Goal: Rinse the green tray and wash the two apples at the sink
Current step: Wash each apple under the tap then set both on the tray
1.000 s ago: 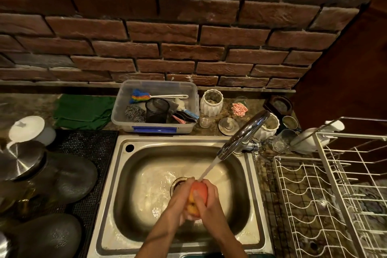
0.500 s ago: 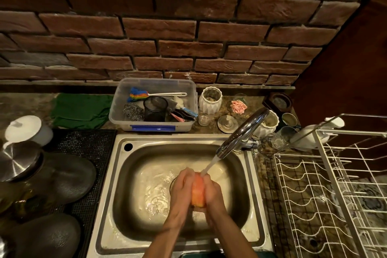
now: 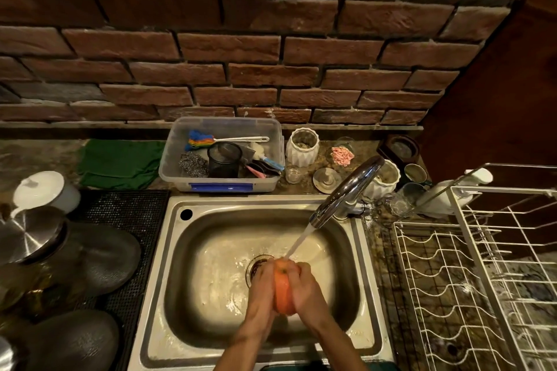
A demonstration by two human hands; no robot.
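Both hands are over the sink (image 3: 156,295) and the apple (image 3: 283,289) sits right between them, above the drain (image 3: 256,265). The left hand (image 3: 260,295) cups the apple's left side, fingers curled round it; the right hand (image 3: 309,292) clamps the other side, fingers wrapped over the top. The tap (image 3: 346,190) reaches in from the sink's back right corner, and its stream of water (image 3: 300,241) lands on the top of the apple, just by the stalk dimple. Water sheets across the floor of the sink.

Behind the sink, on the worktop (image 3: 36,156), a clear plastic tub (image 3: 223,181) holds a colourful brush (image 3: 200,138), a black mesh cup (image 3: 224,159) and a steel scourer (image 3: 193,163). Left of the tub lies a folded green cloth (image 3: 120,163). Right of the tub stands a white ribbed jar (image 3: 303,146). To the right of the sink sits a white wire dish rack (image 3: 482,280). To the left of the sink, a black mat (image 3: 135,214) carries dark lids, blurred. At the sink's near edge there is a strip of something dark green (image 3: 382,366); I cannot tell what it is.
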